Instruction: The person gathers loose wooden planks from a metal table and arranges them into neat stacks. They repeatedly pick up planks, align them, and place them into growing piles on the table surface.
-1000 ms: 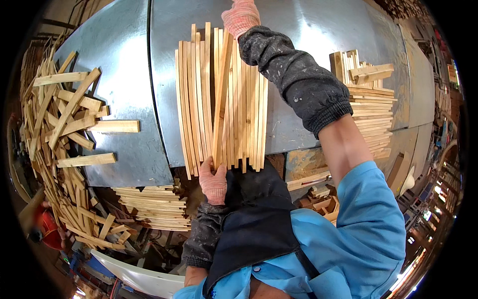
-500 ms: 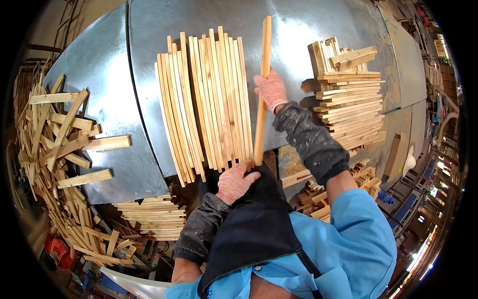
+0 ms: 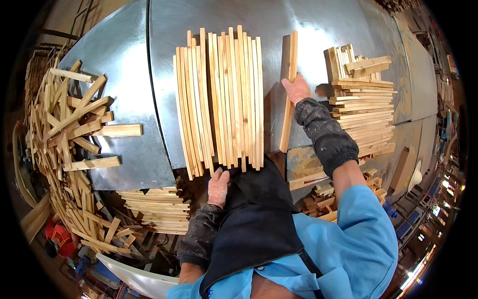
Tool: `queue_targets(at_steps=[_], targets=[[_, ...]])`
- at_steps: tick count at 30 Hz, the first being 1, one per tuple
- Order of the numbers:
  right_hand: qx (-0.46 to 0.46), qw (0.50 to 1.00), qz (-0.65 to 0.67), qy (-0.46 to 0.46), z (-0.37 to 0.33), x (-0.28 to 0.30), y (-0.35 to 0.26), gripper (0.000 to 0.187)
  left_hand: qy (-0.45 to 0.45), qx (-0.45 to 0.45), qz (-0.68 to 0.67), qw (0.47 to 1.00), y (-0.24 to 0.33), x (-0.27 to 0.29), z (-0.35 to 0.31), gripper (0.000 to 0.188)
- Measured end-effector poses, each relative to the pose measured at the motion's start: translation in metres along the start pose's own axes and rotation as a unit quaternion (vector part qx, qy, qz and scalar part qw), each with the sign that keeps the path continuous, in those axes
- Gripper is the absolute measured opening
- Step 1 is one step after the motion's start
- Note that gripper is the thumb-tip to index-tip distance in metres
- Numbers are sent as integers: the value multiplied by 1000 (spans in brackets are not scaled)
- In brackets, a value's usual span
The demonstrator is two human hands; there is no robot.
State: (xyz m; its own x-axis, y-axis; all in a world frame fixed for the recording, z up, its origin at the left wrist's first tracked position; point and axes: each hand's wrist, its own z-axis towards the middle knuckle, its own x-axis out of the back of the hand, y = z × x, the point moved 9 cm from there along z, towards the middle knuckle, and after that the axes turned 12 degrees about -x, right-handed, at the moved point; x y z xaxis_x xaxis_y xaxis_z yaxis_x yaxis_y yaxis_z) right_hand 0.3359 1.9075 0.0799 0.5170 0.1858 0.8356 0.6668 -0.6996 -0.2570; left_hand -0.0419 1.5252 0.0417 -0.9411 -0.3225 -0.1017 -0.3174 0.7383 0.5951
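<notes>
My right hand (image 3: 297, 89), in a pale pink work glove, grips a long wooden strip (image 3: 288, 117) around its middle. That strip stands lengthwise over the metal table, to the right of a row of similar wooden strips (image 3: 231, 99) laid side by side. A narrow dark gap runs through the row. At the row's near ends is my left hand (image 3: 218, 188), gloved too, its fingers stretched toward the strip ends. It holds nothing that I can see; whether its fingertips touch the wood I cannot tell.
Bare metal shows on the table (image 3: 127, 89). A jumbled heap of wooden pieces (image 3: 74, 119) spreads at the left, some jutting over the tabletop. Stacked strips (image 3: 363, 117) lie at the right, another stack (image 3: 157, 212) below the table's near left edge. A pale hat (image 3: 415, 177) sits far right.
My right hand has shifted the strip rightward, away from the row, and the strip's near end has left my body. My left hand has moved left along the row's near ends.
</notes>
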Motion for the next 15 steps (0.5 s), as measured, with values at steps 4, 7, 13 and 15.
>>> queue_targets(at_steps=[4,7,13,15], targets=[[42,998,16,47,-31,29,-14,88,56,-42,-65,995,-4,-9,22,63],[122,988,39,83,-71,40,-30,85,102,-113,21,988,4,-11,39,60],[250,957,139,-44,-167,-9,-35,64,68,-196,288,935,53,-13,30,61],[252,953,148,-83,-194,-40,-35,56,56,-203,300,930,69,-16,24,60]])
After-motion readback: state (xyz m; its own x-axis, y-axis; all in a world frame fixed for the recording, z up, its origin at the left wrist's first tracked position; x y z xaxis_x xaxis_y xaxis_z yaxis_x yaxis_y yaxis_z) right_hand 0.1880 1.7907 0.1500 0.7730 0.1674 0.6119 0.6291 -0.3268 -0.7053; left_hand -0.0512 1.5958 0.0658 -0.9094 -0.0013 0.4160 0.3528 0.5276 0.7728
